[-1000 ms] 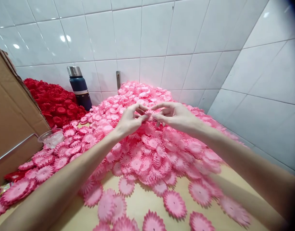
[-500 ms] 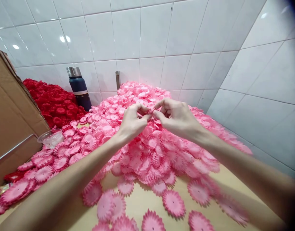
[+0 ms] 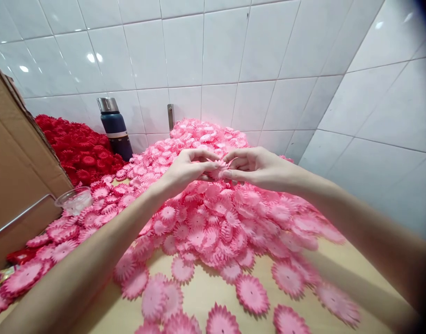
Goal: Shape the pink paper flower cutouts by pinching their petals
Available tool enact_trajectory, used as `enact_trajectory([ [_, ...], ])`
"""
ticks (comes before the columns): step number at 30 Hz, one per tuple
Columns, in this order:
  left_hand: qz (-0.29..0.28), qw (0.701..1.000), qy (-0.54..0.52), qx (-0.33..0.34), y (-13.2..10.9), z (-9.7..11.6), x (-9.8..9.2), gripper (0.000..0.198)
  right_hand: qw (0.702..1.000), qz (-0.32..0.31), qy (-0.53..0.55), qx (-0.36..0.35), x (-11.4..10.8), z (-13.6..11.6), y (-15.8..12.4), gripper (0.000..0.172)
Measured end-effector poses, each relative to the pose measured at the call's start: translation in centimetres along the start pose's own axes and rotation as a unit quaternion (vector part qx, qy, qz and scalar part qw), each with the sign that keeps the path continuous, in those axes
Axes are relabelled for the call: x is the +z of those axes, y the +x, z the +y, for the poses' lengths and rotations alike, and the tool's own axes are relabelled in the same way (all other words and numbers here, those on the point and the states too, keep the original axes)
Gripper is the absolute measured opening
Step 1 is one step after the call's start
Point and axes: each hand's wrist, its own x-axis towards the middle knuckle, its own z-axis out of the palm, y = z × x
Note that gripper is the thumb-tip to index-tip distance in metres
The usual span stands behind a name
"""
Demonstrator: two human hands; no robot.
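Between my two hands is a pink petal disc (image 3: pixel 219 170) with a fringed edge, its fringe standing up around it. My left hand (image 3: pixel 190 168) pinches its left side between thumb and fingers. On the other side my right hand (image 3: pixel 252 168) grips the disc's right edge, thumb below and fingertips above. Both hands are raised in front of a large heap of similar pink petal discs (image 3: pixel 213 232). Parts of the held disc are covered by my fingers.
Loose pink discs lie on the pale tabletop (image 3: pixel 202 290). At left are a cardboard box (image 3: pixel 23 153), a clear plastic cup (image 3: pixel 73 199), a red petal heap (image 3: pixel 82 150) and a dark blue bottle (image 3: pixel 115 130). White tiled walls (image 3: pixel 219 51) rise behind and at right.
My fingers have loosened from a tight pinch and moved slightly apart. The disc, crumpled small between my fingertips before, now shows spread out between my hands.
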Motion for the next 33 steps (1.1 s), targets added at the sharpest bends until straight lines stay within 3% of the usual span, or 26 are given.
enact_trajectory([
  [5,0.002,0.996,0.076,0.039,-0.3,-0.1,0.5,0.015,0.997,0.048,-0.040,0.036,0.7,-0.1,0.1,0.021],
  [13,0.075,0.983,0.148,0.079,-0.8,0.1,2.3,0.004,0.988,0.129,-0.061,0.060,1.8,-0.7,0.1,0.013],
  [19,0.009,0.985,0.167,0.041,-0.9,1.5,0.8,0.020,0.995,0.004,0.065,0.080,-0.4,-1.8,-0.5,0.027],
  [24,-0.042,0.995,0.072,0.049,-0.7,1.4,-0.4,0.053,0.987,0.007,0.139,0.081,-1.1,-0.9,-0.4,0.046],
  [29,-0.104,0.990,0.085,0.033,-0.9,1.2,0.1,0.041,0.977,-0.028,0.200,0.063,-0.9,-0.7,-0.3,0.044],
  [33,-0.093,0.994,0.053,0.034,-0.9,1.0,0.2,0.033,0.968,-0.028,0.244,0.043,-0.8,-0.8,-0.3,0.040],
])
